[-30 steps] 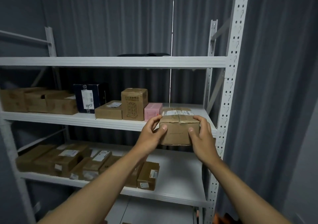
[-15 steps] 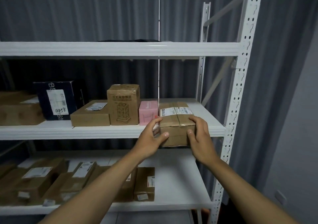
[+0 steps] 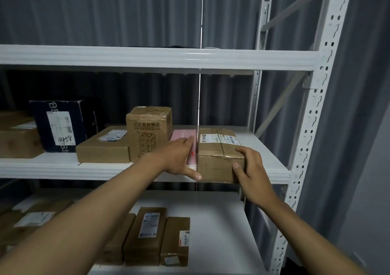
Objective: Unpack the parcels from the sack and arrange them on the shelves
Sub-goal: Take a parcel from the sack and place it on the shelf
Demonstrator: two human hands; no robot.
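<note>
Sliding box (image 3: 219, 154) onto middle shelf (image 3: 272, 163) beside pink box (image 3: 183, 136); right hand (image 3: 250, 170) gripping its corner, left hand (image 3: 179, 158) fingers straight between boxes

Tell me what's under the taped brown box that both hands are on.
The taped box sits on the white middle shelf, its front edge slightly overhanging. Anything between box and shelf is hidden.

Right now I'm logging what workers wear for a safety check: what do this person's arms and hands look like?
Both forearms are bare right to the frame's edge: no sleeves show. The left hand and right hand wear no gloves, and no rings, watch or wristband are visible. The fingernails are short and plain.
</note>
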